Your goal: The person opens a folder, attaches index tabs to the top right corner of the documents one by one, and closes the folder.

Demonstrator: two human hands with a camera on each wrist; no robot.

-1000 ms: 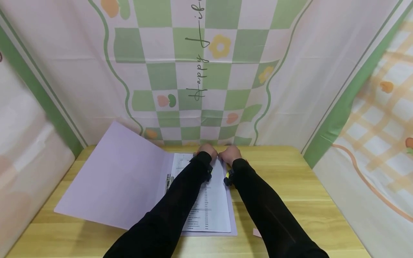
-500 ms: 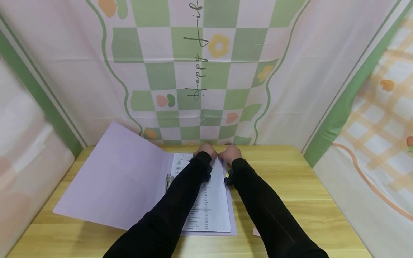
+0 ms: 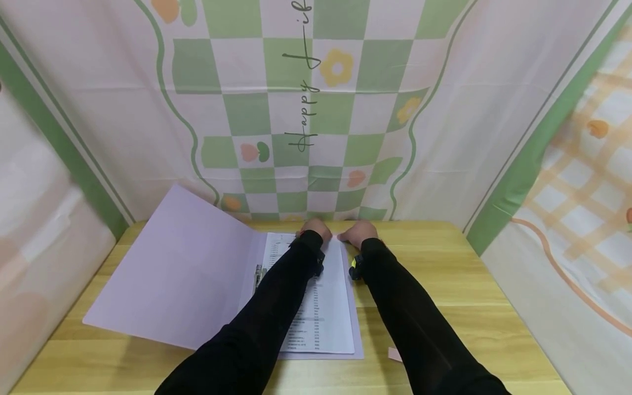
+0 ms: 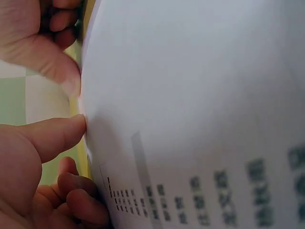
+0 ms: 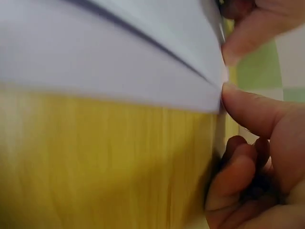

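Note:
A stack of printed paper sheets (image 3: 329,307) lies in an open lilac folder (image 3: 197,280); a metal clip (image 3: 258,275) sits near its spine. At the top edge of the sheets, my left hand (image 3: 317,229) pinches the edge, its thumb (image 4: 71,130) on top and the other fingers curled below. My right hand (image 3: 359,234) is at the top right corner, with its thumb tip (image 5: 232,93) on the page corner and its fingers curled underneath. A faint pink patch shows between the two thumbs. Contact under the paper is hidden.
A small pink slip (image 3: 394,354) lies on the wooden table (image 3: 444,307), partly under the right forearm. The folder's cover (image 3: 182,263) leans up on the left. A patterned curtain (image 3: 296,109) stands behind the table and along both sides.
My right hand and forearm have moved a little to the right, widening the gap between the hands. The left hand, folder and sheets stay in place.

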